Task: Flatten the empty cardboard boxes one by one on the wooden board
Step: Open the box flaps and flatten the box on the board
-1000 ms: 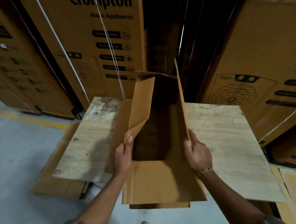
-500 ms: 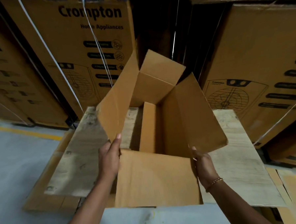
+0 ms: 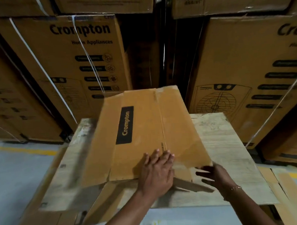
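Note:
A brown cardboard box point(image 3: 141, 130) with a black "Crompton" label lies collapsed and nearly flat on the pale wooden board point(image 3: 228, 142), its far end slightly raised. My left hand point(image 3: 156, 174) presses on its near part with straight fingers, palm down. My right hand point(image 3: 214, 176) is at the box's near right corner, fingers stretched toward the edge and partly under it. A flap point(image 3: 187, 184) sticks out beneath the box between my hands.
Tall stacked Crompton cartons point(image 3: 69, 65) with white straps wall off the back and right point(image 3: 255, 69). Flat cardboard sheets point(image 3: 40, 221) lie under the board and on the floor at the right point(image 3: 285, 182). Grey floor with a yellow line point(image 3: 22, 150) on the left.
The box, held open and upright a moment ago, has been folded down flat onto the board. My left hand moved from its left wall onto its top; my right hand dropped to the near right corner.

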Demonstrator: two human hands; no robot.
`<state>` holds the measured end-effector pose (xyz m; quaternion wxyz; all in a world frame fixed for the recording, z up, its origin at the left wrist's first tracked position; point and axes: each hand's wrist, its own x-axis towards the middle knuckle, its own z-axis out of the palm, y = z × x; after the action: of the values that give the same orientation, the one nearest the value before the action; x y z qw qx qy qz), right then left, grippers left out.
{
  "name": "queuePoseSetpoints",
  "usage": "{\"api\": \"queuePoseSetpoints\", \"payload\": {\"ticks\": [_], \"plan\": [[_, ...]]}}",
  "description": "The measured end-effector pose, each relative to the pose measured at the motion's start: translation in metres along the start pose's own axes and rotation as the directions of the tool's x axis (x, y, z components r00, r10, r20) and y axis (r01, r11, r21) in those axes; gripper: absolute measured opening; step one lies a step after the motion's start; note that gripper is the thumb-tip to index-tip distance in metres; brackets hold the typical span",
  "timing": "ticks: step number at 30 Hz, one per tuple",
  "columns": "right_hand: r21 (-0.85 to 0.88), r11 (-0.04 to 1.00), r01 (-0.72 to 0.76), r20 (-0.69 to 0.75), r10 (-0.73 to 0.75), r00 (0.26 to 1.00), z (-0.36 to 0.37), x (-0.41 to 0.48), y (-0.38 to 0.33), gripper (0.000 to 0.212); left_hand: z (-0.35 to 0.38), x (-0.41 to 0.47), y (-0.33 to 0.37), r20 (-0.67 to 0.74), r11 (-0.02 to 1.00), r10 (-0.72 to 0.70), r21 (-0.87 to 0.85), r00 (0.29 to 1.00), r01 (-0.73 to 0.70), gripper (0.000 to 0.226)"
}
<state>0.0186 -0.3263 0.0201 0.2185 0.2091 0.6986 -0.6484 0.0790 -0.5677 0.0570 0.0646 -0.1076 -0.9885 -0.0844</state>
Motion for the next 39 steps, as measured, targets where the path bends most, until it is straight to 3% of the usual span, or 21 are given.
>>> {"api": "queuePoseSetpoints", "payload": {"ticks": [1,2,4,5,6,7,9,11,13,15,17,20,26,31,34,37,39], "plan": [[0.079,0.994,0.078,-0.065,-0.073,0.995,-0.005,-0.009,-0.005,0.035,0.008,0.001,0.005,0.067,0.999,0.011,0.032,0.998,-0.013,0.050],[0.031,0.977,0.211,-0.161,-0.203,0.966,-0.008,-0.020,-0.011,0.036,0.014,0.002,0.011,0.118,0.998,0.009,0.057,0.993,-0.016,0.050],[-0.314,0.837,0.449,-0.298,-0.535,0.790,-0.008,-0.041,-0.019,0.040,0.015,0.007,0.019,0.161,0.998,0.002,0.063,0.987,-0.012,0.051],[-0.486,0.696,0.528,-0.229,-0.685,0.691,-0.004,-0.054,-0.023,0.043,0.014,0.010,0.022,0.164,0.999,0.016,0.047,0.986,-0.024,0.052],[-0.610,0.535,0.584,-0.068,-0.770,0.635,0.003,-0.062,-0.025,0.047,0.012,0.014,0.023,0.149,0.999,0.046,0.016,0.988,-0.048,0.053],[-0.699,0.365,0.614,0.133,-0.778,0.614,0.013,-0.067,-0.026,0.056,0.007,0.016,0.023,0.154,0.997,0.076,-0.022,0.985,-0.073,0.056],[-0.779,0.071,0.623,0.448,-0.632,0.633,0.037,-0.070,-0.023,0.077,-0.006,0.010,0.010,0.207,0.989,0.128,-0.096,0.970,-0.110,0.065],[-0.809,-0.079,0.583,0.533,-0.516,0.670,0.052,-0.067,-0.022,0.088,-0.018,-0.009,-0.021,0.229,0.993,0.117,-0.055,0.966,-0.108,0.088],[-0.814,-0.174,0.555,0.566,-0.456,0.687,0.060,-0.063,-0.023,0.087,-0.024,-0.036,-0.066,0.274,0.999,-0.028,0.022,0.961,0.023,0.111],[-0.806,-0.216,0.551,0.588,-0.397,0.705,0.065,-0.060,-0.021,0.089,-0.030,-0.063,-0.099,0.279,0.984,-0.177,0.074,0.944,0.162,0.112],[-0.798,-0.239,0.553,0.601,-0.383,0.701,0.071,-0.060,-0.015,0.092,-0.034,-0.076,-0.110,0.258,0.979,-0.205,0.072,0.944,0.192,0.100],[-0.790,-0.269,0.550,0.612,-0.378,0.694,0.072,-0.064,-0.007,0.088,-0.034,-0.080,-0.102,0.232,0.984,-0.175,0.075,0.957,0.161,0.085],[-0.722,-0.337,0.605,0.691,-0.398,0.603,0.047,-0.074,0.041,0.091,-0.012,-0.125,-0.090,0.211,0.988,-0.065,0.153,0.975,0.033,0.083],[-0.665,-0.321,0.674,0.746,-0.317,0.585,0.029,-0.083,0.092,0.080,0.021,-0.174,-0.070,0.224,0.986,0.015,0.158,0.975,-0.051,0.063],[-0.672,-0.331,0.663,0.741,-0.311,0.595,0.019,-0.086,0.111,0.071,0.036,-0.191,-0.058,0.233,0.988,0.012,0.144,0.972,-0.047,0.066],[-0.677,-0.347,0.650,0.736,-0.311,0.601,0.008,-0.092,0.123,0.063,0.041,-0.208,-0.049,0.280,0.989,0.005,0.143,0.960,-0.047,0.091],[-0.677,-0.335,0.655,0.736,-0.298,0.608,0.003,-0.096,0.129,0.057,0.044,-0.221,-0.047,0.304,0.990,0.008,0.131,0.953,-0.050,0.094]]}}
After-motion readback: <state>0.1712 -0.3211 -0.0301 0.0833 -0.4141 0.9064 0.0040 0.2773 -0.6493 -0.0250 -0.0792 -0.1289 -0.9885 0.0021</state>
